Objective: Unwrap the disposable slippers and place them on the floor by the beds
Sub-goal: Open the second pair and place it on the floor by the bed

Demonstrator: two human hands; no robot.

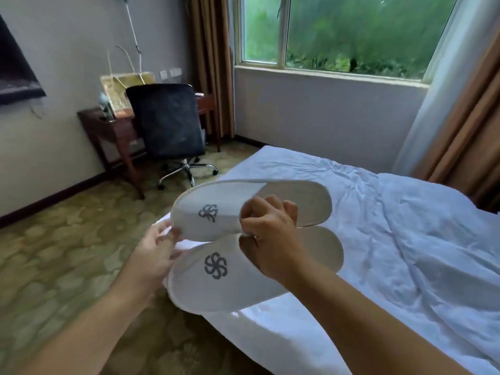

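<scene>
**Head view: two slippers held above the bed corner**

Head view, looking forward and down. Both bare hands hold a pair of white slippers in the air over the near corner of a bed (378, 226) with rumpled white linen. No wrapper can be made out on the pair.

Upper slipper (216, 209): lies roughly level, toe to the left, heel opening to the right. The right hand (270, 234) is closed on the edge of its upper, thumb and fingers pinching the fabric at the opening. The left hand (157, 253) pinches the toe rim of this slipper, with its palm against the toe end of the other one.

Lower slipper (230, 277): sits just below and nearer the camera, touching the upper slipper along their long edges, toe also to the left. Which hand bears its weight cannot be told.

Markings: each slipper carries a grey pinwheel-like emblem of curled strokes on the toe cover. It reads as a logo, not as letters; no legible writing shows anywhere.

Surroundings: patterned green-beige carpet (67, 253) covers the floor left of the bed. Against the far wall stand a dark wooden desk (108, 128) and a black swivel chair (167, 123). A window (346, 31) with green foliage behind it is flanked by brown curtains (211, 63).
</scene>
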